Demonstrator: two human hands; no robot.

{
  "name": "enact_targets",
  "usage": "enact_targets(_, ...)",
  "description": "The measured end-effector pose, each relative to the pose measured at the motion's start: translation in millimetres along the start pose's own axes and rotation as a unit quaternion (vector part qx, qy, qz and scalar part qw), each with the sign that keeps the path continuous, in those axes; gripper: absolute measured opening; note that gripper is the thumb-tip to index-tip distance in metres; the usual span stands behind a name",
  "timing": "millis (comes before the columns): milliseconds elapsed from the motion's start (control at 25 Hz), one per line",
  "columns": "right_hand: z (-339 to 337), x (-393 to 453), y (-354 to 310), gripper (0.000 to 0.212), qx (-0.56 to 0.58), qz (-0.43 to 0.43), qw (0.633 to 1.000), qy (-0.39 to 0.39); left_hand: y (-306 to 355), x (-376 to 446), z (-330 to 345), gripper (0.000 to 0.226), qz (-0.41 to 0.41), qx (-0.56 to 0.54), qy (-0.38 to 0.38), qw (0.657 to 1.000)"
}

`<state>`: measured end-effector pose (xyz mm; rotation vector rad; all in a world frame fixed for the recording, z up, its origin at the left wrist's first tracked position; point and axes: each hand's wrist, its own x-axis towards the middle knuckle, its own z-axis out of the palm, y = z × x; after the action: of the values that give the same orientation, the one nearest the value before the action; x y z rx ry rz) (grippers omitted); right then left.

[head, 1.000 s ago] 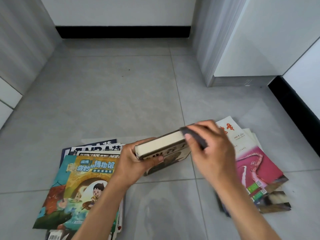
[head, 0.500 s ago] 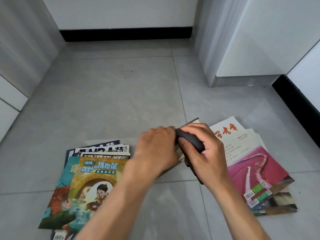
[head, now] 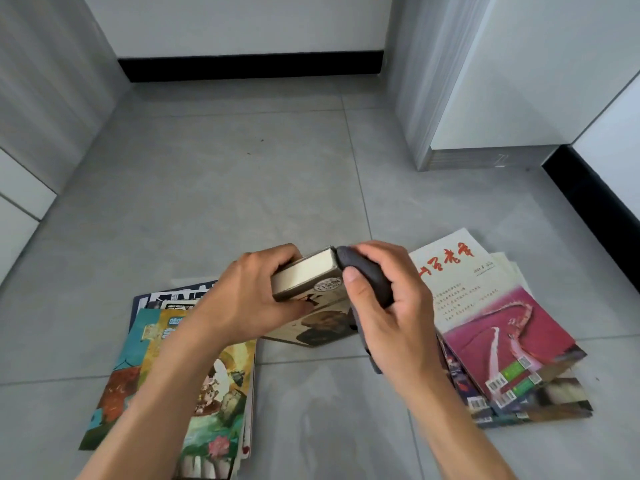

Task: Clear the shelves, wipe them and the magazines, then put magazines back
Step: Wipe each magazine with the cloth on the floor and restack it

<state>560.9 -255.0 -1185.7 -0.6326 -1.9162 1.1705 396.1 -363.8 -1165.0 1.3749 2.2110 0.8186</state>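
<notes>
Grey tiled floor [head: 214,188] under you, a magazine pile at each side. Your left hand [head: 242,299] grips a thick book [head: 304,277] held above the tiles between the piles; your right hand [head: 391,306] curls round a dark cloth [head: 363,277] touching the book's top corner. Your arms hide part of the left pile [head: 221,403]; the right pile [head: 502,327] fans out, its lower covers mostly hidden

Two forearms enter from the 6 o'clock edge of the head view. Both are bare to the frame edge, with no sleeve or cuff visible. The left hand [head: 249,299] and right hand [head: 391,306] carry no glove, ring, watch or wristband.
</notes>
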Motion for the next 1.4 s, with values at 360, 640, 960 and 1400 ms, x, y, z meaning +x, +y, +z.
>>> enact_targets(360,-23.2,-19.7,79.2,0.018,-0.095,0.119,0.986,-0.071,-12.6,-3.8,-8.8,0.032,-0.044,-0.075,0.011,0.996)
enact_targets(640,23.3,-1.1,5.6,0.018,-0.009,-0.022,0.995,-0.097,-18.4,-10.6,-12.3,0.032,-0.032,-0.105,0.015,0.994)
enact_targets(960,-44.0,-15.6,90.2,0.023,-0.151,0.125,0.972,-0.126,-34.5,-22.0,-20.1,0.034,-0.076,-0.173,0.008,0.982)
enact_targets(1400,-28.4,-4.6,43.4,0.031,-0.14,0.235,0.879,-0.389,-16.9,-1.0,-7.7,0.041,-0.004,-0.083,0.082,0.993)
